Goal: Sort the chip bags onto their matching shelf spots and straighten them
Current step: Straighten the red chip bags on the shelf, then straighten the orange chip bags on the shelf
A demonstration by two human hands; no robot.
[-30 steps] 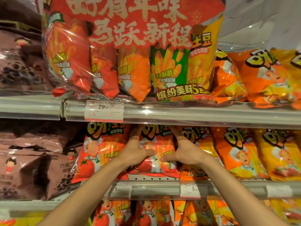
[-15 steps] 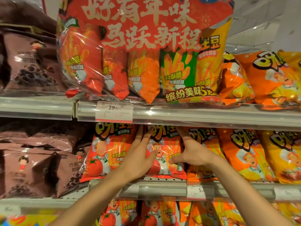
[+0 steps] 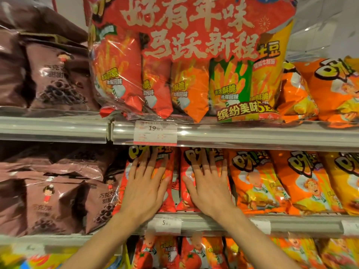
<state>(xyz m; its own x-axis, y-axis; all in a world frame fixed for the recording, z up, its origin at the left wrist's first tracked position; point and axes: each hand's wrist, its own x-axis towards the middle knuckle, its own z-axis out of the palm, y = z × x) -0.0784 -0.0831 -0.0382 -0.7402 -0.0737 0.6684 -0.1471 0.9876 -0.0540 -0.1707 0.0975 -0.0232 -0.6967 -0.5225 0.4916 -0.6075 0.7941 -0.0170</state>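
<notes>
Two red tomato-flavour chip bags stand side by side on the middle shelf (image 3: pixel 291 223). My left hand (image 3: pixel 144 186) lies flat with straight, spread fingers on the front of the left red bag (image 3: pixel 127 183). My right hand (image 3: pixel 208 186) presses flat in the same way on the right red bag (image 3: pixel 185 166). A narrow gap shows between the two bags. To their right stand orange chip bags (image 3: pixel 254 181) of the same brand in a row.
A large red multi-pack (image 3: pixel 184 65) fills the upper shelf above a 19.90 price tag (image 3: pixel 155 133). Brown chocolate-snack bags (image 3: pixel 58 195) crowd the left of both shelves. More red and orange bags (image 3: pixel 194 253) sit on the shelf below.
Both hands let go of the middle red bag's edges and now lie flat, one on each red bag. The view has moved closer and shifted left.
</notes>
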